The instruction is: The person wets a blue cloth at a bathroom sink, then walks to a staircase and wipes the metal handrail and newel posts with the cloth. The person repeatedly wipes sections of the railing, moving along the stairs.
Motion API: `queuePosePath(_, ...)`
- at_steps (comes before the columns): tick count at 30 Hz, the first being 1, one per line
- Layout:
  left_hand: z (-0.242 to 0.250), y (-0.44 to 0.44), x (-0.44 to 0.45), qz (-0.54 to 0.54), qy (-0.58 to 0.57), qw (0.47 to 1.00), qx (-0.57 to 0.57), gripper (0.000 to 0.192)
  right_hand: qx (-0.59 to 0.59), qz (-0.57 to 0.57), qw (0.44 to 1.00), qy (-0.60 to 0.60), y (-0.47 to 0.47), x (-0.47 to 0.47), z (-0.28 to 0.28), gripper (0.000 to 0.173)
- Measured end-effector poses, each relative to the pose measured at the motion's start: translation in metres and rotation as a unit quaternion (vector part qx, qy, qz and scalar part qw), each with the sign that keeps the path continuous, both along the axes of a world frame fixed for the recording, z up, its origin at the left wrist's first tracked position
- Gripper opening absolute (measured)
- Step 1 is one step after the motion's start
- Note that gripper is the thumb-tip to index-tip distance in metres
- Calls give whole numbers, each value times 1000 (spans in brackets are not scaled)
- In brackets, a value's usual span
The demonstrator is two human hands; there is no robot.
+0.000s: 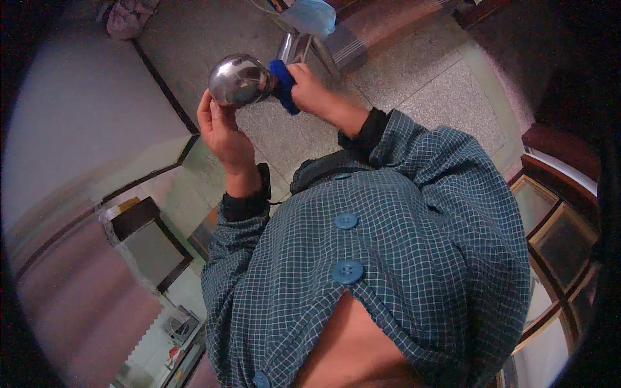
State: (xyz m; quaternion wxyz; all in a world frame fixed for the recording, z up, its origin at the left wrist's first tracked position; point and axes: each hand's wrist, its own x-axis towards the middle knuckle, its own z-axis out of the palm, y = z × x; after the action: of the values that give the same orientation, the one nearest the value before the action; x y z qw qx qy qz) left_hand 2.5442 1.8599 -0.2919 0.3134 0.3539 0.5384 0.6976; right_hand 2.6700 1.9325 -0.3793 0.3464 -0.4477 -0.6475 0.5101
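Observation:
Near the top centre, a shiny rounded metal vessel (237, 80) with a narrower neck is held up over the floor. My left hand (219, 131) supports the vessel's round end from below with its fingertips. Around the neck end lies a blue cloth (285, 86), and my right hand (310, 92) is closed on it. Whether the right fingers also grip the metal beneath the cloth is hidden.
A shiny metal object (296, 47) stands beyond my right hand, with a light blue plastic bag (310, 17) above it. Speckled floor tiles (429, 89) lie below. Glass-paned wooden frames (563, 242) are at right, and a small appliance (179, 327) at lower left.

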Motion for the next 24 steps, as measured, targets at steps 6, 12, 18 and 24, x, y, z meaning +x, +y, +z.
queuePosePath(6,1,0,0,13,-3,1000,-8,32,-398,-62,851,336,-22,-6,9,32)
queuePosePath(12,-3,4,1,16,-10,1000,-8,32,-592,-12,671,447,-16,-9,41,35)
queuePosePath(18,-1,6,-6,9,-21,999,-24,30,-642,81,607,461,-18,-26,59,32)
queuePosePath(24,3,2,-17,-19,-10,1000,-21,31,-634,45,660,402,4,17,54,34)
